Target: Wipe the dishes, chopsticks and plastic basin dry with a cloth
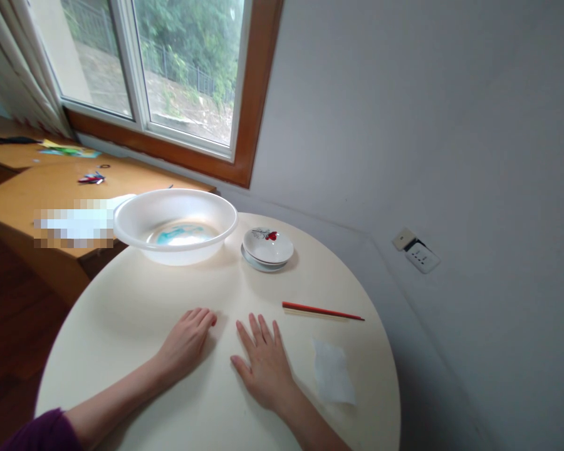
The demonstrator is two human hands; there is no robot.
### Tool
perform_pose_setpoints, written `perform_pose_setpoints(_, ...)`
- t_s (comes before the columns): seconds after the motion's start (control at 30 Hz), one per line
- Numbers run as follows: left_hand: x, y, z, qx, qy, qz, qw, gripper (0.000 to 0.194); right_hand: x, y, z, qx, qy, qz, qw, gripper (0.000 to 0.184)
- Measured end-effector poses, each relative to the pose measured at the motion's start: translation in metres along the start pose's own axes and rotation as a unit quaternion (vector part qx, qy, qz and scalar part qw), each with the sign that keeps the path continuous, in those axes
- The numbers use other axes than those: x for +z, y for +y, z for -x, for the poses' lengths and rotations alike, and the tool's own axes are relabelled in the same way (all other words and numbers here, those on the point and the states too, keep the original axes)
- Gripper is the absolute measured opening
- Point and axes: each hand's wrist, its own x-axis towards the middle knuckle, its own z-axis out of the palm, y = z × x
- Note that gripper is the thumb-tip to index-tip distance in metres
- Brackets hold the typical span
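My left hand [188, 341] rests on the round white table [122, 313] with its fingers together and curled under. Nothing shows sticking out of it, though its palm side is hidden. To its right, my right hand [266, 366] lies palm down with the fingers spread, holding nothing. Red chopsticks [323, 311] lie beyond and to the right of that hand. Beside its wrist is a flat white tissue [333, 374]. Farther back sits a small stack of white dishes [267, 244], the top one bearing a red flower.
A wide translucent plastic basin [176, 250] with a blue pattern inside stands at the table's back left. Behind it a wooden desk [136, 178] carries small items. A wall [380, 125] with a socket [422, 257] borders the right, and a window [188, 69] is ahead.
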Motion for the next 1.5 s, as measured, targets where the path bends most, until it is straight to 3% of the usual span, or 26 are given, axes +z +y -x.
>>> perform_pose_setpoints(0.33,-0.006,0.005,-0.002,-0.008,-0.066,-0.022,0.998,0.019,-0.001,-0.002,0.000,-0.002,0.019,-0.020,1.000,0.058)
perform_pose_setpoints(0.5,-0.003,0.003,-0.002,-0.012,-0.069,-0.015,0.997,0.019,0.001,-0.002,0.000,-0.025,0.055,-0.040,0.997,0.056)
perform_pose_setpoints(0.63,0.001,0.000,-0.002,-0.023,-0.051,0.005,0.998,0.019,0.004,0.000,-0.001,-0.082,0.108,-0.095,0.986,0.031)
perform_pose_setpoints(0.73,0.002,-0.002,-0.002,-0.034,-0.050,0.021,0.998,0.020,0.007,0.002,-0.003,-0.071,0.163,-0.116,0.977,0.010)
perform_pose_setpoints(0.87,0.000,-0.001,-0.003,-0.044,-0.047,0.034,0.997,0.020,0.010,0.005,-0.003,-0.041,0.195,-0.129,0.971,0.013)
perform_pose_setpoints(1.23,-0.004,0.002,-0.004,-0.077,-0.061,0.070,0.993,0.024,0.010,0.007,-0.003,0.002,0.181,-0.189,0.965,0.016)
perform_pose_setpoints(1.5,0.000,0.000,-0.002,-0.069,-0.036,0.078,0.994,0.023,0.006,0.004,-0.002,-0.017,0.179,-0.191,0.965,0.017)
